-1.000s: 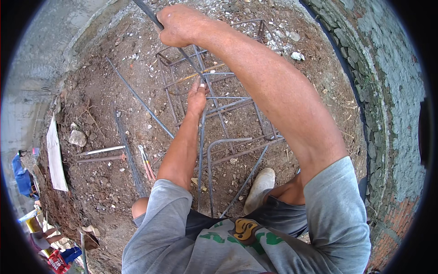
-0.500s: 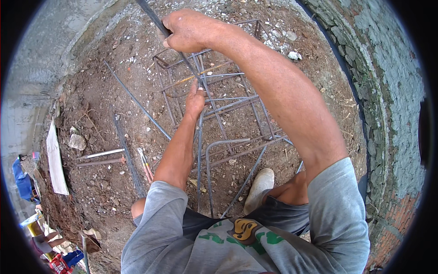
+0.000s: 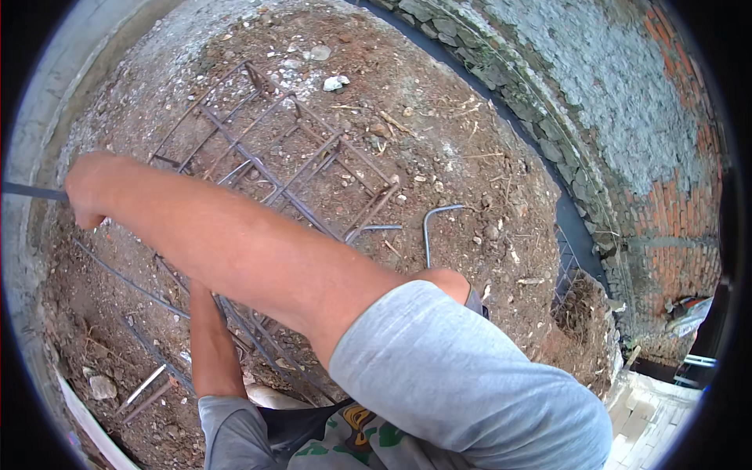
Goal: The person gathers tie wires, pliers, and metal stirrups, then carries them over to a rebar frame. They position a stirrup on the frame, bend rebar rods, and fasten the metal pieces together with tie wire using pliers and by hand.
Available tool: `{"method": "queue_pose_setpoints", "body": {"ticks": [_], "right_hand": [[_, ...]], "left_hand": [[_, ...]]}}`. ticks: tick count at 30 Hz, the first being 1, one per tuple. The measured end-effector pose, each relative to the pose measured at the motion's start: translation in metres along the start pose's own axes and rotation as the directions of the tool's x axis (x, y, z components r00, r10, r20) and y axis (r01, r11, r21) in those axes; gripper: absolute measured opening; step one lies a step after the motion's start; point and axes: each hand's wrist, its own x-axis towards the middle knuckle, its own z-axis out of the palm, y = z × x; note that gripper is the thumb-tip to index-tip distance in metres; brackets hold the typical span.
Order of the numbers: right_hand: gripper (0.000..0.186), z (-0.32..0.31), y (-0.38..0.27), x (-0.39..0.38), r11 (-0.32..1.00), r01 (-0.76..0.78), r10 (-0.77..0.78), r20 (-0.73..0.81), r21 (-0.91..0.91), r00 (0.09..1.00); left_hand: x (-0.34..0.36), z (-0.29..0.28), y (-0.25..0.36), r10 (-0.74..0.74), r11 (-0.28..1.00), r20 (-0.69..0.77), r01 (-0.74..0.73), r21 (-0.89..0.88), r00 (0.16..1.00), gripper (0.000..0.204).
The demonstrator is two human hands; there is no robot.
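My right hand (image 3: pixel 94 188) is at the far left, its fingers closed on a long dark steel bar (image 3: pixel 35 190) that runs out past the picture's edge. My right forearm crosses the middle, hiding my left hand; my left forearm (image 3: pixel 216 345) reaches up beneath it. A welded or tied rebar cage (image 3: pixel 339 138) lies on the dirt just beyond my arms. A bent steel rod (image 3: pixel 427 235) lies to its lower right, and several straight rods lie at the lower left.
A concrete wall (image 3: pixel 31 141) curves along the left. On the right, a dark trench (image 3: pixel 572 211) runs beside rough stonework and a partly plastered brick wall (image 3: pixel 670 219). A stone (image 3: pixel 103 387) sits in the lower-left dirt, near a pale board. Pale paving (image 3: pixel 650 415) shows bottom right.
My right hand has swung left and down with the bar, now angled near level. The view has turned rightward, showing more brick wall, and my left hand has become hidden under my right forearm.
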Motion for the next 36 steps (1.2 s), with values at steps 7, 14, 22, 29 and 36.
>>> {"method": "queue_pose_setpoints", "body": {"ticks": [7,14,22,29,36], "right_hand": [[0.043,-0.005,0.002,0.013,0.987,-0.033,0.038,0.028,-0.158,0.999],[0.037,-0.029,0.015,-0.038,0.984,-0.174,0.174,0.029,0.032,0.984],[0.021,-0.029,0.039,-0.034,0.991,0.008,-0.012,-0.028,-0.134,1.0],[0.022,-0.021,0.023,-0.02,0.964,0.124,-0.119,0.037,-0.236,0.992],[0.021,-0.016,0.015,-0.016,0.966,0.07,-0.065,0.029,-0.247,0.997]], "left_hand": [[0.003,0.039,0.014,-0.212,0.827,0.216,0.292,-0.481,0.953,0.054],[-0.026,0.054,0.037,-0.171,0.585,0.096,0.179,-0.791,0.981,0.053],[-0.017,0.08,0.061,-0.195,0.979,-0.372,0.203,-0.017,0.908,0.053],[-0.02,0.072,0.061,-0.149,0.976,-0.389,0.199,0.091,0.909,0.056],[-0.021,0.075,0.06,-0.083,0.983,-0.389,0.139,0.119,0.918,0.056]]}}
